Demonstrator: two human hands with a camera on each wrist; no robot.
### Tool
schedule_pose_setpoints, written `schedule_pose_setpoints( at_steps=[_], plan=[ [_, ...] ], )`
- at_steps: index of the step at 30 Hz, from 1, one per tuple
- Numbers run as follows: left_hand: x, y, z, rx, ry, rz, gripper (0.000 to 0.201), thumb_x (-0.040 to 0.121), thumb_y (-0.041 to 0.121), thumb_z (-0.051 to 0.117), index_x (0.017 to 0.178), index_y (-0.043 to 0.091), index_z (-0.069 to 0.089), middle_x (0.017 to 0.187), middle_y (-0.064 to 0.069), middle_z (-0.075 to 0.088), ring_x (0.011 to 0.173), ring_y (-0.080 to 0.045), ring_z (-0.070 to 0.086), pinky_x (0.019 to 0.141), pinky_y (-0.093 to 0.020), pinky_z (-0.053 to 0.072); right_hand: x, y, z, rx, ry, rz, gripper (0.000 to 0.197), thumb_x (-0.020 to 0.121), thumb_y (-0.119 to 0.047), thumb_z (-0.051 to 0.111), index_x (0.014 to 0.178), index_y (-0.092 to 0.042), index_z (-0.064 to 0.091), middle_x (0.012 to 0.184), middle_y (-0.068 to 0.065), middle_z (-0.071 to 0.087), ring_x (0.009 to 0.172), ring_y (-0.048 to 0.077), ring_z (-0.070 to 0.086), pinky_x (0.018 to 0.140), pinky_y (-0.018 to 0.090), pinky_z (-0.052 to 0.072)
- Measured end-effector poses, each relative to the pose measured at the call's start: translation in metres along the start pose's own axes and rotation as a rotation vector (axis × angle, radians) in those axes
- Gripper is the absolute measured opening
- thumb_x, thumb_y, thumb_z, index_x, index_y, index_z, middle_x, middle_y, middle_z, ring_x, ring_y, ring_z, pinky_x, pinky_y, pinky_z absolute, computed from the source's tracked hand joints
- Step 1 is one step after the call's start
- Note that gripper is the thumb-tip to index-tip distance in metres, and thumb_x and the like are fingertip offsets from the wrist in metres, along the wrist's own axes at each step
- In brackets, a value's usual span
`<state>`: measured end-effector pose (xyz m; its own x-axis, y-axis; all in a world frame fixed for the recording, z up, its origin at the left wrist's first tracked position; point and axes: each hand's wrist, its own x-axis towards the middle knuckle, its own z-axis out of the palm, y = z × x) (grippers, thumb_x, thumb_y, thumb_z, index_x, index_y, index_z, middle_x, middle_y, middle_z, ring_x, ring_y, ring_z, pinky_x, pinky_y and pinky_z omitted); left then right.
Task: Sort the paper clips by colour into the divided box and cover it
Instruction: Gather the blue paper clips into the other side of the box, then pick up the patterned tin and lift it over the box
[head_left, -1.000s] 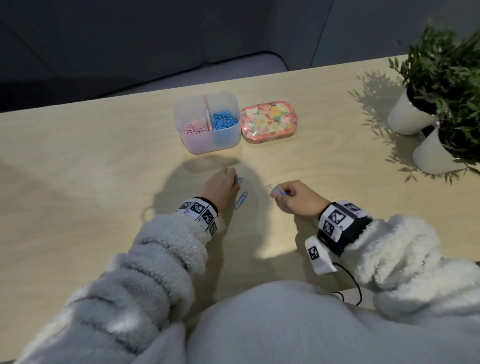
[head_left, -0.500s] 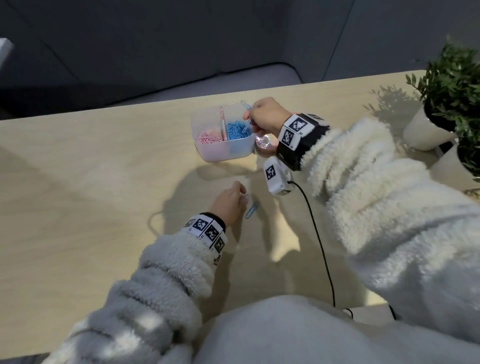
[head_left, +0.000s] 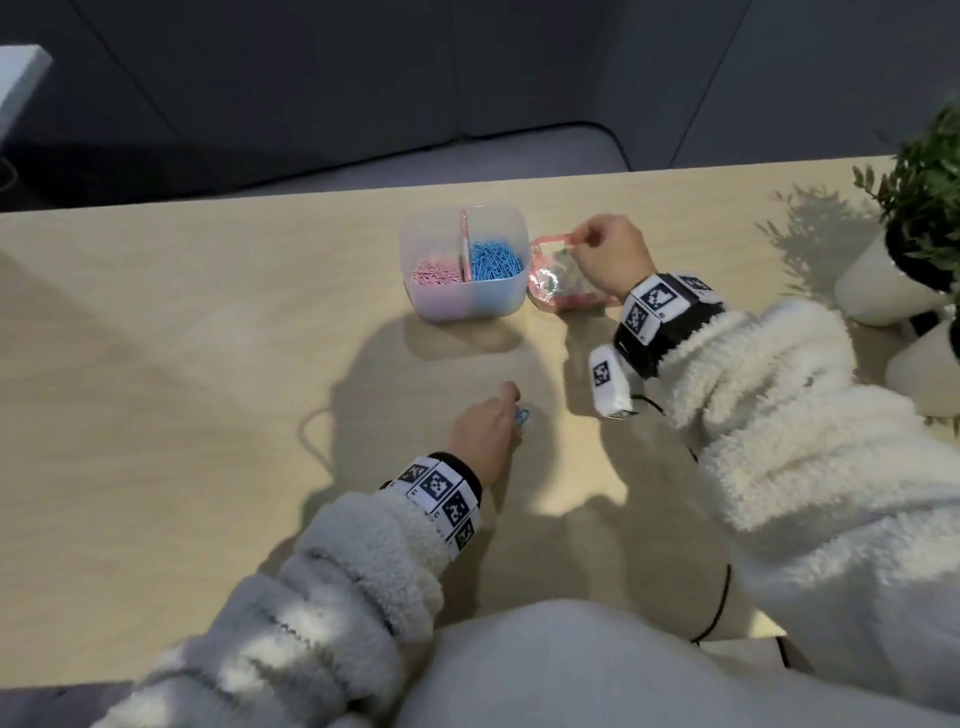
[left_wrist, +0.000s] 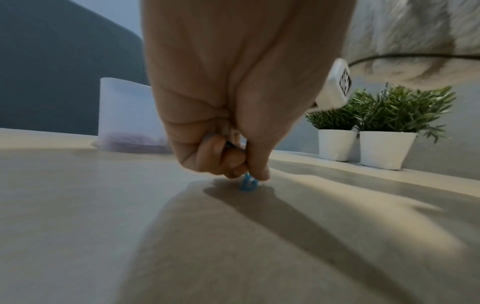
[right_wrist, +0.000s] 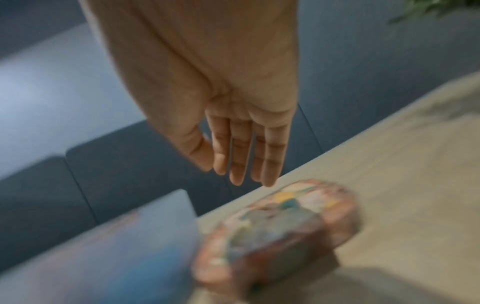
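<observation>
Paper clips: we see pink clips (head_left: 435, 274) heaped in the left compartment and blue clips (head_left: 496, 259) in the right compartment of the divided box (head_left: 467, 305).
Loose clip: one blue paper clip (head_left: 522, 417) is on the bench (head_left: 182, 338), well in front of the box and under the fingertips of the left hand (head_left: 485, 436).
Left grip: from the left wrist view we make out thumb and curled fingers clamped on that clip, which stands on edge touching the bench.
Box: it stands open and upright, with a pink divider between the two heaps.
Lid: the patterned, pink-rimmed lid (head_left: 558, 291) sits just right of the box; in the head view it looks tilted up.
Right grip: the right hand (head_left: 608, 254) is at the lid's far edge. In the head view the fingers seem to pinch the rim, yet the blurred right wrist view shows them straight and together above the lid, so we cannot tell whether they hold it.
Around: two potted plants (head_left: 924, 208) in white pots stand at the bench's right side, well apart from the box.
</observation>
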<state>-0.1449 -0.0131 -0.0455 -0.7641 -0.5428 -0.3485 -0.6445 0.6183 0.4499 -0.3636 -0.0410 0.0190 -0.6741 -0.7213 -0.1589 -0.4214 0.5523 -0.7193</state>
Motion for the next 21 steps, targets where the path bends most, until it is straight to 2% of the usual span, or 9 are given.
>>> schedule_pose_setpoints(
  at_steps=[3, 5, 6, 9, 11, 13, 14, 17, 21],
  plan=[
    [0.001, 0.000, 0.003, 0.034, -0.001, -0.013, 0.020, 0.093, 0.013, 0.044, 0.109, 0.002, 0.039, 0.102, -0.020, 0.063, 0.088, -0.039, 0.061, 0.073, -0.043, 0.044, 0.001, 0.039, -0.001, -0.336, -0.198, -0.063, 0.042, 0.084, -0.025, 0.059, 0.122, -0.009, 0.053, 0.125, 0.016, 0.054, 0.120, 0.036, 0.046, 0.103, 0.041, 0.038],
    [0.001, 0.001, 0.002, 0.101, -0.034, -0.010, 0.018, 0.095, 0.015, 0.042, 0.108, 0.002, 0.041, 0.106, -0.019, 0.061, 0.092, -0.037, 0.060, 0.074, -0.040, 0.043, -0.004, 0.058, 0.003, -0.504, -0.317, -0.124, 0.041, 0.089, -0.031, 0.053, 0.122, -0.007, 0.048, 0.130, 0.016, 0.047, 0.126, 0.039, 0.038, 0.108, 0.049, 0.032],
    [0.002, 0.002, 0.000, 0.141, -0.062, -0.009, 0.018, 0.096, 0.014, 0.041, 0.108, 0.001, 0.042, 0.109, -0.019, 0.060, 0.095, -0.036, 0.059, 0.075, -0.039, 0.043, -0.008, 0.066, 0.005, -0.530, -0.317, -0.143, 0.039, 0.090, -0.031, 0.050, 0.121, -0.007, 0.047, 0.132, 0.016, 0.045, 0.127, 0.041, 0.037, 0.108, 0.051, 0.031],
    [0.006, 0.004, -0.004, 0.216, -0.127, -0.009, 0.019, 0.097, 0.012, 0.037, 0.110, -0.001, 0.043, 0.113, -0.020, 0.058, 0.100, -0.036, 0.059, 0.076, -0.037, 0.042, -0.030, 0.085, 0.003, -0.454, -0.125, -0.157, 0.030, 0.090, -0.030, 0.050, 0.109, -0.009, 0.057, 0.127, 0.012, 0.053, 0.123, 0.039, 0.041, 0.098, 0.050, 0.041],
    [0.009, 0.005, -0.008, 0.209, -0.168, -0.028, 0.020, 0.097, 0.012, 0.037, 0.110, -0.002, 0.043, 0.113, -0.021, 0.058, 0.100, -0.037, 0.058, 0.073, -0.036, 0.040, -0.045, 0.091, -0.001, -0.361, 0.033, -0.074, 0.028, 0.086, -0.031, 0.057, 0.105, -0.011, 0.064, 0.123, 0.010, 0.057, 0.117, 0.036, 0.042, 0.094, 0.045, 0.041],
    [0.015, 0.005, -0.012, 0.216, -0.204, -0.033, 0.023, 0.097, 0.014, 0.038, 0.110, -0.003, 0.043, 0.114, -0.023, 0.058, 0.101, -0.039, 0.057, 0.077, -0.039, 0.042, -0.054, 0.093, -0.005, -0.302, 0.133, 0.018, 0.033, 0.080, -0.034, 0.066, 0.105, -0.012, 0.065, 0.121, 0.013, 0.055, 0.114, 0.034, 0.042, 0.094, 0.043, 0.039],
    [0.018, 0.005, -0.015, 0.228, -0.211, -0.031, 0.025, 0.097, 0.016, 0.039, 0.111, -0.004, 0.044, 0.115, -0.024, 0.058, 0.102, -0.039, 0.056, 0.080, -0.041, 0.042, -0.056, 0.093, -0.007, -0.309, 0.157, 0.065, 0.043, 0.076, -0.037, 0.069, 0.110, -0.012, 0.062, 0.124, 0.014, 0.052, 0.115, 0.034, 0.042, 0.095, 0.043, 0.038],
    [0.030, 0.013, -0.037, 0.184, -0.167, -0.027, 0.027, 0.094, 0.018, 0.043, 0.108, -0.005, 0.046, 0.110, -0.024, 0.058, 0.101, -0.039, 0.056, 0.082, -0.043, 0.041, -0.057, 0.095, -0.014, -0.299, 0.106, 0.248, 0.081, 0.068, -0.045, 0.075, 0.131, -0.008, 0.040, 0.135, 0.017, 0.043, 0.125, 0.037, 0.036, 0.099, 0.045, 0.037],
    [0.055, 0.030, -0.085, 0.059, 0.112, 0.078, 0.009, 0.093, 0.011, 0.042, 0.091, 0.003, 0.045, 0.083, -0.016, 0.053, 0.075, -0.027, 0.051, 0.064, -0.035, 0.035, -0.055, 0.097, -0.017, -0.193, 0.037, 0.352, 0.087, 0.064, -0.040, 0.081, 0.130, -0.007, 0.034, 0.131, 0.019, 0.046, 0.125, 0.037, 0.037, 0.098, 0.042, 0.037]
  ],
)
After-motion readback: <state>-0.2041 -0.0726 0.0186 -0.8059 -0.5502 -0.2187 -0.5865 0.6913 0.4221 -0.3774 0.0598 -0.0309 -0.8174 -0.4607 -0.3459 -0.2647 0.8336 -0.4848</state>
